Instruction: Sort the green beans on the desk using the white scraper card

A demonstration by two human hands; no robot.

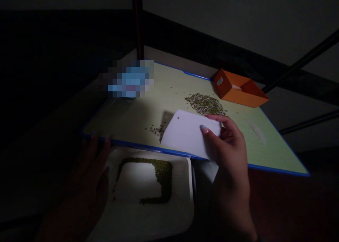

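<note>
My right hand (230,143) pinches a flat white plastic scraper (186,132) between thumb and fingers. The scraper stands tilted over the near part of a pale green board (116,118) with a blue rim. A few dark grains (157,129) lie at its left side, and a larger pile of small green beans (205,103) spreads behind it. My left hand (92,178), in deep shadow, has its fingers stretched apart at the board's near edge. Below that edge a white tray (174,217) holds green beans, mostly along its back and right sides.
An orange open box (243,94) stands at the board's back right. A blurred-out blue item (131,79) is at the back left. A whitish streak (256,132) marks the board's right part. Dark poles (137,26) rise behind, and the surroundings are dim.
</note>
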